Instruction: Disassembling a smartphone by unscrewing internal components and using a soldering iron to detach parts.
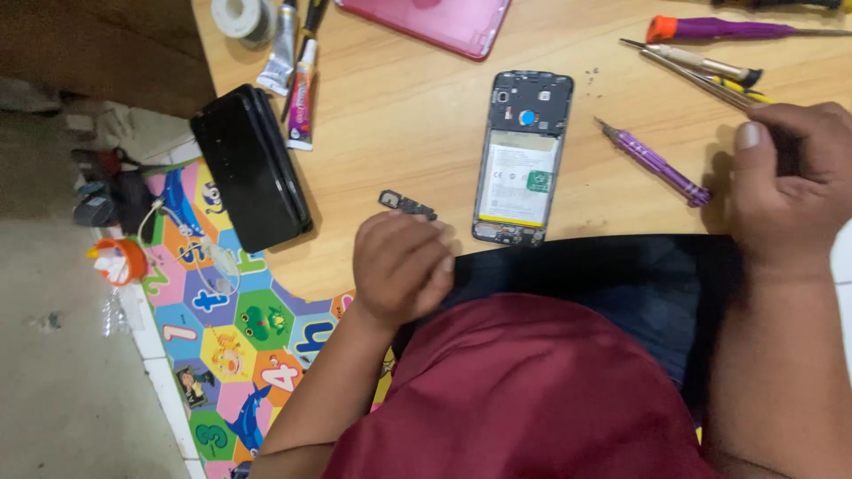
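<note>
Wooden table [399, 106], opened phone [522, 160] (backless), left hand [401, 266]

On the wooden table lay one opened smartphone with its back removed [522, 158], one pink rectangular cover [435, 22] and one black rectangular case [251, 166]. There were two purple-handled screwdrivers [652, 162] [732, 29], two squeeze tubes of glue [281, 49] [302, 98] and one small dark circuit part [406, 204]. One grey roll of tape [241, 18] sat at the top edge.

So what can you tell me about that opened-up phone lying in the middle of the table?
The opened phone lies flat on the wooden table, back cover off, insides facing up. A dark frame surrounds a black upper board with a small blue dot and a large pale battery with a green patch below it. Its long axis runs away from the person, tilted slightly. Neither hand touches it: the left hand is near its lower end, and a purple screwdriver lies to its right.
</note>
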